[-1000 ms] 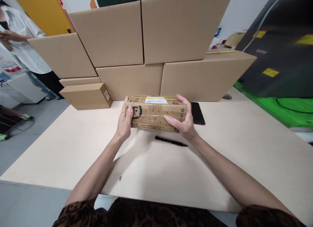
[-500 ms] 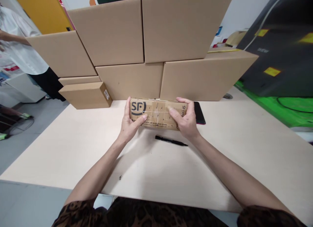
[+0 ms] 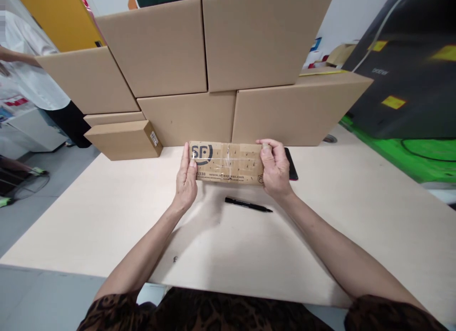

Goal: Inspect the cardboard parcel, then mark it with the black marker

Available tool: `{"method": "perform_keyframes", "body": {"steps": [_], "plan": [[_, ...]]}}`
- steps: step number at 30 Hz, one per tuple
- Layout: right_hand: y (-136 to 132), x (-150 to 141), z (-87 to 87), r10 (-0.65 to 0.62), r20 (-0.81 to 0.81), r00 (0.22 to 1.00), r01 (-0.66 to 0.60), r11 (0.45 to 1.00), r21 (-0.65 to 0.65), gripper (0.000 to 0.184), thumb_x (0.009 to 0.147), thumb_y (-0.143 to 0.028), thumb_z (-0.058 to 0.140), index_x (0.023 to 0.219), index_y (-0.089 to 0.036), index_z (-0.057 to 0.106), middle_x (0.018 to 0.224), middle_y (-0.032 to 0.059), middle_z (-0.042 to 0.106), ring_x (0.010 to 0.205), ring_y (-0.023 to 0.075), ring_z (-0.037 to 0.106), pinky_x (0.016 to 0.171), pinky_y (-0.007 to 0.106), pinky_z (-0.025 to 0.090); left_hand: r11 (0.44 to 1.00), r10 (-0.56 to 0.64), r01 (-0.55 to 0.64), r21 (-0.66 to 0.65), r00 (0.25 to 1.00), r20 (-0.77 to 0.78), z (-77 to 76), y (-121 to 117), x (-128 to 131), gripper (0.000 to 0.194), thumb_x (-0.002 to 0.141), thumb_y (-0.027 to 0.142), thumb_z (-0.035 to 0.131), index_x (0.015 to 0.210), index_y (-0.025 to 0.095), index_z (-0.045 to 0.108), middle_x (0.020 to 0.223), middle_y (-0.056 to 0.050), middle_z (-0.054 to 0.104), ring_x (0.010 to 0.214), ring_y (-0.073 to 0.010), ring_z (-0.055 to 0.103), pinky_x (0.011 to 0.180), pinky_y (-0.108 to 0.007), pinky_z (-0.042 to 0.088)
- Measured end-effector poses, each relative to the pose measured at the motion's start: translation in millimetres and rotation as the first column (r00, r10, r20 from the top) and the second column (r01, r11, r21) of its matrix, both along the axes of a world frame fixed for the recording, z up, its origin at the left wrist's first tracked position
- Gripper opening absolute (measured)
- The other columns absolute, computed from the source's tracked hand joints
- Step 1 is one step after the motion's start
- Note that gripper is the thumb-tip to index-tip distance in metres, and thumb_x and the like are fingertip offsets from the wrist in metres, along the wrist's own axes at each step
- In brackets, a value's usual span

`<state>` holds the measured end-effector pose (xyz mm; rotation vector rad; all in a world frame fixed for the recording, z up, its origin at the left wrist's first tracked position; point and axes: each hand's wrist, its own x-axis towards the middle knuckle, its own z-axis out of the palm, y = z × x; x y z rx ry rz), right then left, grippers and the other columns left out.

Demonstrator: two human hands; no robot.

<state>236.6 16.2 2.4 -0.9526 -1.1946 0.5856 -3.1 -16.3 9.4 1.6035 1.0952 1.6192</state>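
A small taped cardboard parcel (image 3: 228,162) with a dark "SF" logo is held above the pale table (image 3: 107,217), its printed face turned toward me. My left hand (image 3: 185,181) grips its left end, thumb on the front. My right hand (image 3: 275,169) is wrapped round its right end. A black pen (image 3: 248,205) lies on the table just below the parcel. A black phone (image 3: 291,164) lies behind my right hand, mostly hidden.
A wall of several large cardboard boxes (image 3: 203,51) stands along the table's far side, with a small flat box (image 3: 123,139) at its left foot. A person in a white top (image 3: 24,60) stands at far left. A black and green machine (image 3: 409,84) fills the right.
The parcel has been rolled in my hands: its labelled top face has turned away and the SF-logo face now faces me. My fingers have shifted to the ends.
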Motion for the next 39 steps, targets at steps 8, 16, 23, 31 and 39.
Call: {"method": "perform_keyframes", "body": {"steps": [8,16,23,31,39], "plan": [[-2,1,13.3,0.088,-0.249,0.964,-0.128,0.981,-0.148,0.033,0.092,-0.064,0.066,0.105,-0.034,0.067,0.109,0.0002,0.071,0.088,0.0183,0.067,0.078,0.034,0.057,0.998,-0.005,0.003,0.057,0.999,0.039,-5.3,3,-2,0.063,0.102,0.056,0.062,0.161,0.038,0.047,0.170,-0.003,0.048,0.163,-0.0322,0.036,0.138,-0.056,0.019],[-9,-1,23.1,0.184,-0.393,0.901,-0.307,0.909,-0.281,0.046,0.079,-0.070,0.077,0.104,-0.033,0.066,0.085,-0.0032,0.066,0.080,0.0189,0.068,0.072,0.036,0.061,0.910,-0.182,0.287,0.301,0.926,-0.331,-1.2,29,-43,0.127,0.065,0.064,0.095,0.167,0.047,0.022,0.182,-0.009,0.015,0.167,-0.0449,0.018,0.131,-0.068,0.027],[-26,-4,31.0,0.324,-0.327,0.888,-0.407,0.884,-0.229,0.084,0.063,-0.055,0.094,0.134,-0.038,0.053,0.120,0.0005,0.071,0.116,0.0253,0.070,0.105,0.047,0.059,0.939,-0.170,0.218,0.265,0.967,-0.191,13.2,17,-36,0.128,0.060,0.063,0.098,0.165,0.039,0.030,0.167,-0.012,0.042,0.154,-0.0407,0.045,0.126,-0.058,0.041],[-34,5,43.0,0.407,0.028,0.913,-0.407,0.914,-0.012,0.114,0.060,-0.063,0.093,0.157,-0.039,0.038,0.149,0.0068,0.060,0.139,0.0373,0.060,0.116,0.060,0.051,0.990,-0.135,0.139,0.003,0.958,0.252,27.2,-2,-7,0.103,0.072,0.070,0.086,0.158,0.029,0.046,0.140,-0.011,0.072,0.138,-0.0353,0.065,0.117,-0.049,0.052],[-23,13,38.6,0.377,-0.209,0.902,-0.381,0.924,0.020,0.078,0.074,-0.056,0.084,0.144,-0.040,0.056,0.140,0.0024,0.067,0.128,0.0328,0.069,0.112,0.058,0.055,0.957,-0.268,0.283,-0.060,0.946,0.182,22.3,-6,-9,0.093,0.082,0.069,0.078,0.158,0.026,0.047,0.150,-0.014,0.066,0.150,-0.0378,0.054,0.125,-0.053,0.045]]}}
